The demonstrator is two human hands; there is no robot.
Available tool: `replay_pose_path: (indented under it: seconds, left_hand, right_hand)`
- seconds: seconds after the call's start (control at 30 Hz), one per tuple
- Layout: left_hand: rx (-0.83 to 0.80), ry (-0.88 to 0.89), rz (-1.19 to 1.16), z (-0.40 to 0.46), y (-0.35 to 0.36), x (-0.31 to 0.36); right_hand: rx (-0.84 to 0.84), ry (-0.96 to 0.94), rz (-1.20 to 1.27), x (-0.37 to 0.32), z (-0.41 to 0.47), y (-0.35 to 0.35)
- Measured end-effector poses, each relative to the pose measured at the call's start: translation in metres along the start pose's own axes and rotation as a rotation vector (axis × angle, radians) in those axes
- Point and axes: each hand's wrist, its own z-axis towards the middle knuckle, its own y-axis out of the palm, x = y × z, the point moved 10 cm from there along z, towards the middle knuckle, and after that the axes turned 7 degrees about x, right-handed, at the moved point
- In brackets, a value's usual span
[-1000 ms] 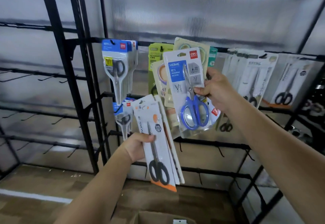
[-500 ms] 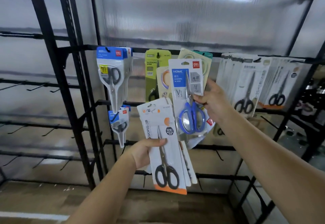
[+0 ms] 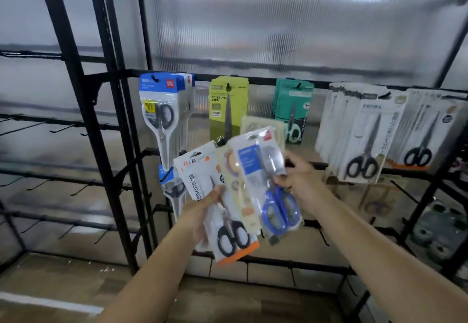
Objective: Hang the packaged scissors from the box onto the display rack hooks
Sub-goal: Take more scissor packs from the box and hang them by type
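Two packs are in your hands, in front of the black display rack (image 3: 119, 145). Your left hand (image 3: 202, 211) grips a white pack with black-handled scissors (image 3: 220, 206); its orange bottom edge points down and to the right. Your right hand (image 3: 301, 181) pinches the side edge of a blurred pack with blue-handled scissors (image 3: 268, 183), and more cards lie behind it, between your two hands. The two packs overlap at their inner edges.

Above your left hand, blue-topped packs (image 3: 164, 110) hang on a hook. A green pack (image 3: 225, 107) hangs above the space between your hands. A teal pack (image 3: 293, 110) hangs above your right hand, and white packs (image 3: 367, 132) hang further right of it. To the left of your left hand, rows of bare hooks (image 3: 63, 130) stick out with free space around them. Below your right hand, short hooks (image 3: 324, 239) hang from a bar.
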Motion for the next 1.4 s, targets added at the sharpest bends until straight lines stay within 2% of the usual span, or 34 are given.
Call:
replay_pose_path:
  seconds: [0.13, 0.4, 0.53, 0.63, 0.83, 0.97, 1.23, 1.4]
  left_hand:
    - [-0.085, -0.126, -0.117, -0.003, 0.035, -0.032]
    - [-0.174, -0.23, -0.255, -0.007, 0.048, -0.091]
    - [-0.241, -0.266, -0.16, -0.01, 0.058, -0.112]
    - [-0.217, -0.251, -0.054, -0.007, 0.06, -0.123]
    - [-0.235, -0.32, -0.063, -0.013, 0.073, -0.15]
    - [-0.14, -0.365, -0.097, -0.011, 0.063, -0.159]
    - [-0.063, -0.312, -0.057, 0.002, 0.028, -0.143]
    - [-0.076, -0.287, -0.062, 0.008, 0.017, -0.135]
  right_hand:
    - [0.109, 0.083, -0.136, 0.044, -0.004, 0.005]
    - [0.098, 0.098, -0.152, 0.096, -0.022, -0.005]
    - [0.186, 0.137, -0.15, 0.115, -0.028, -0.035]
    - [0.22, 0.165, -0.133, 0.124, -0.031, -0.054]
    - [0.315, 0.194, -0.103, 0.138, -0.039, -0.088]
    - [0.406, 0.23, 0.038, 0.15, -0.041, -0.11]
    - [0.509, 0.198, 0.062, 0.157, -0.029, -0.127]
    - [0.473, 0.166, 0.074, 0.162, -0.013, -0.119]
